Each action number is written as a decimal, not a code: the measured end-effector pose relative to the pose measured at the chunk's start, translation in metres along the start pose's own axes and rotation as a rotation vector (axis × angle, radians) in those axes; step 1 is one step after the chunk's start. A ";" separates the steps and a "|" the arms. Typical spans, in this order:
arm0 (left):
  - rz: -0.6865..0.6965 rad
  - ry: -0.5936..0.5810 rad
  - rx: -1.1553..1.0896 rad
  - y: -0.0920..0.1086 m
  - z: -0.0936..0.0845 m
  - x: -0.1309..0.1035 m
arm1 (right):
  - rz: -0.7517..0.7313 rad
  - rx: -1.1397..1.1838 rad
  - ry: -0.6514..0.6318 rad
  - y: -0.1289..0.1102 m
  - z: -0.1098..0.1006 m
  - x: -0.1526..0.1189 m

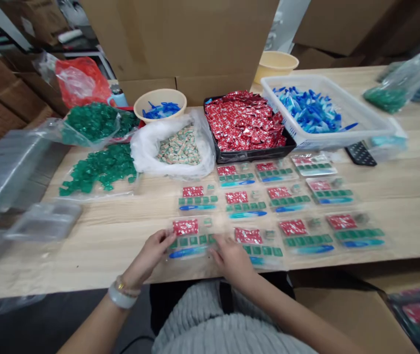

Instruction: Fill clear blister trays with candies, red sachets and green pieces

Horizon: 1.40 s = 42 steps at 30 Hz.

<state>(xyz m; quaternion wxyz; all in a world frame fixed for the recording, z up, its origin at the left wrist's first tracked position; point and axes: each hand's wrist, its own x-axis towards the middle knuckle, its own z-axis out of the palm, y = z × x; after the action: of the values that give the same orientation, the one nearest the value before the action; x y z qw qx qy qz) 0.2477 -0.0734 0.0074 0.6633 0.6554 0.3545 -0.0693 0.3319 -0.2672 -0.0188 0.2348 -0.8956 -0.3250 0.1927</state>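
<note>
A clear plastic case [190, 239] lies flat near the table's front edge, with a red packet, a row of green squares and a blue pen-like piece inside. My left hand [153, 255] touches its left side, fingertips at the edge by the red packet. At its right side is my right hand [230, 258], fingers bent against the edge by the green squares. Just right of that hand lies another filled case [257, 243]. Several similar cases [246, 204] stand in rows behind and to the right.
Behind are a bag of small wrapped pieces [179, 145], green squares [101, 169], a black tray of red packets [245, 123], a white bin of blue pieces [361, 125] and a bowl [160, 101]. Stacked clear cases [14, 167] stand at the left. Cardboard rises behind.
</note>
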 end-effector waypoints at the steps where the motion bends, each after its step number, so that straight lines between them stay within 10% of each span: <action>1: -0.001 -0.051 -0.055 0.005 -0.002 0.001 | 0.031 0.107 0.038 0.004 -0.004 0.005; 5: 0.076 -0.058 -0.122 0.028 -0.004 0.039 | 0.140 0.237 0.186 0.011 -0.026 0.047; 11: 0.217 0.258 0.115 0.043 0.008 0.110 | 0.274 -0.087 0.038 -0.001 -0.035 0.100; 18: 0.099 0.004 -0.355 0.043 -0.015 0.074 | 0.143 0.327 0.026 -0.014 -0.019 0.096; 24: 0.089 -0.126 -0.428 0.055 0.078 0.062 | 0.275 0.442 0.381 0.046 -0.077 0.054; 28: 0.138 -0.109 -0.301 0.065 0.138 0.087 | 0.468 0.307 0.345 0.095 -0.098 0.051; 35: 0.086 -0.183 -0.382 0.059 0.132 0.090 | 0.422 0.495 0.321 0.101 -0.078 0.061; 42: 0.217 -0.170 -0.459 0.103 0.130 0.107 | 0.222 0.645 0.489 0.095 -0.113 0.106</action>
<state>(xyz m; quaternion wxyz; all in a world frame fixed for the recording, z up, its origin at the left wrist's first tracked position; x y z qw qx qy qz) 0.4335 -0.1393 0.0174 0.8255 0.5138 0.2316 0.0295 0.5102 -0.2941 0.0012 0.5515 -0.8250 -0.0843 0.0905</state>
